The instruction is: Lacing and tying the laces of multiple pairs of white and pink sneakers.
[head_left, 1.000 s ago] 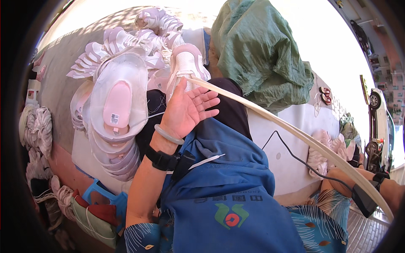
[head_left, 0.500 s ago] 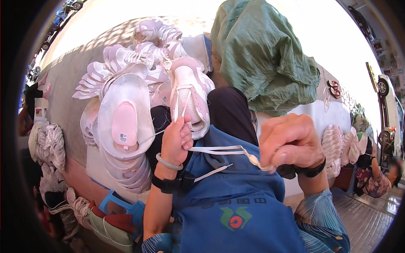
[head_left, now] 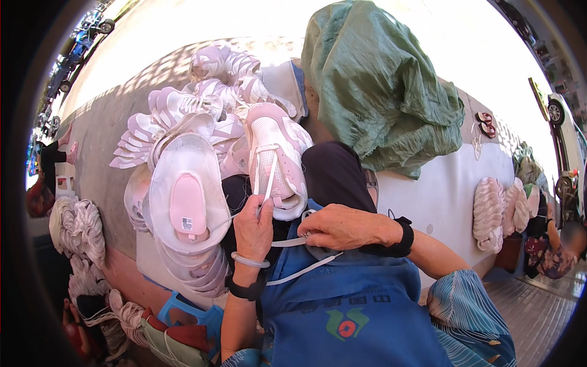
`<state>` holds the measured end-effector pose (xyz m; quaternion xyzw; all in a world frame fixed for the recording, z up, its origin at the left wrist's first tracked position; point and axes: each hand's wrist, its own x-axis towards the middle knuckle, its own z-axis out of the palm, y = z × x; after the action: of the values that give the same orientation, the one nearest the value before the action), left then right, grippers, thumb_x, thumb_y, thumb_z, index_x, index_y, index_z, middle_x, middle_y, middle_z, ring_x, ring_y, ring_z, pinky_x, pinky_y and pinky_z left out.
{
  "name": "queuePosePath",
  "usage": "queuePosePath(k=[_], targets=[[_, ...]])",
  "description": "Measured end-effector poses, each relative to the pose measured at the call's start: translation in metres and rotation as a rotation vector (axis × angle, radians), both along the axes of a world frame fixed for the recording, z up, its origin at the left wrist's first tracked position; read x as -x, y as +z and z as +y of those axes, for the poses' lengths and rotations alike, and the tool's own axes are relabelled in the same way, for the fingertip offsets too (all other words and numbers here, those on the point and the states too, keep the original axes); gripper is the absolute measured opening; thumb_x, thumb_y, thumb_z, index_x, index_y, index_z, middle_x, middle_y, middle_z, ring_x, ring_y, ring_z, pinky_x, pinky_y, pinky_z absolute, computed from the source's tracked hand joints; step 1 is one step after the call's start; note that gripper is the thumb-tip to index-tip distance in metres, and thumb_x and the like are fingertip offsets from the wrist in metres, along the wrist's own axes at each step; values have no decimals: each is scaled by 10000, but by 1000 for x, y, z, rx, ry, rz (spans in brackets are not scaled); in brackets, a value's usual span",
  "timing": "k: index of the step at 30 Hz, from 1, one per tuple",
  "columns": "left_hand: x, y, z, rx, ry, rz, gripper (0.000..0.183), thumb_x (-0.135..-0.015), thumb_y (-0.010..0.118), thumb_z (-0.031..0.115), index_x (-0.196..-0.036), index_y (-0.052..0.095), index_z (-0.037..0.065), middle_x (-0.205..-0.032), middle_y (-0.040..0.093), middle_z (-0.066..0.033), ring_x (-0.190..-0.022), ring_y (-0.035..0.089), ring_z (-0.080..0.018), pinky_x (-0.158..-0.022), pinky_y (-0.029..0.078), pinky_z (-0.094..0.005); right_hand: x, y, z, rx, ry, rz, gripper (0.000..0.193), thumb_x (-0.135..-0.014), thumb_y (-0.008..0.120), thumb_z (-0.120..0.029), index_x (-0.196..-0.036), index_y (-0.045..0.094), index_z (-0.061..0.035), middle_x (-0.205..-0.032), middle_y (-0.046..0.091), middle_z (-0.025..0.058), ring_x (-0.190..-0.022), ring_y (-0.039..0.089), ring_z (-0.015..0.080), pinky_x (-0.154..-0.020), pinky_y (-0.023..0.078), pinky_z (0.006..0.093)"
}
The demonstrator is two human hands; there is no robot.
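A pink and white sneaker [head_left: 292,174] rests on my lap with its toe pointing away from me, white lace threaded through its front. Just below its opening, my left hand [head_left: 253,226] is closed on the white shoelace [head_left: 306,269], and strands run taut from its fingers up to the shoe. Close on its right, my right hand [head_left: 345,226] pinches another stretch of the same lace. The lace's loose end lies across my blue apron [head_left: 367,278]. My fingers partly cover the lace between the hands.
To the left stands a stack of clear-edged shoe pieces with a pink insole [head_left: 186,205] on top. Beyond it lies a heap of pink and white uppers [head_left: 174,110]. A large green sack [head_left: 379,92] stands ahead, with more shoe parts [head_left: 489,211] at the right.
My right hand has come in from the right and lower beside my left hand, so the lace between them is shorter. My left hand keeps its hold near the shoe.
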<state>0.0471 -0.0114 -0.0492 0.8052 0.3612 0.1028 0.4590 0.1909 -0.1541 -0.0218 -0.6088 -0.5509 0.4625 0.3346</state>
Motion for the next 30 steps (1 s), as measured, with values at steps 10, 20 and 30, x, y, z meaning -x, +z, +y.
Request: queuePosePath(k=[10,20,30], targets=[[-4,30,-23,626,-196,-269,315,-969,477,283,-841,583,15,-672,491,34,-599,416,-31,-529,338,-182,-12,-19,31,190,-319,396,281,-958,459,-206,-914,633,11,-733,577,27,-637,544,75,-556,466,239],[1,24,-27,765,-212,-278,317,-974,465,284,-808,582,40,-642,436,51,-556,374,-12,-463,288,-159,-5,-38,90,413,-711,1256,273,-948,488,-191,-1121,523,16,-706,558,40,-556,551,136,-506,501,272],[3,7,-24,768,-230,-339,330,-968,479,266,-813,601,1,-665,511,11,-616,460,-61,-568,394,-216,-1,-38,91,379,-721,1156,235,-952,497,-209,-1037,538,7,-656,549,28,-458,499,97,-357,401,229]])
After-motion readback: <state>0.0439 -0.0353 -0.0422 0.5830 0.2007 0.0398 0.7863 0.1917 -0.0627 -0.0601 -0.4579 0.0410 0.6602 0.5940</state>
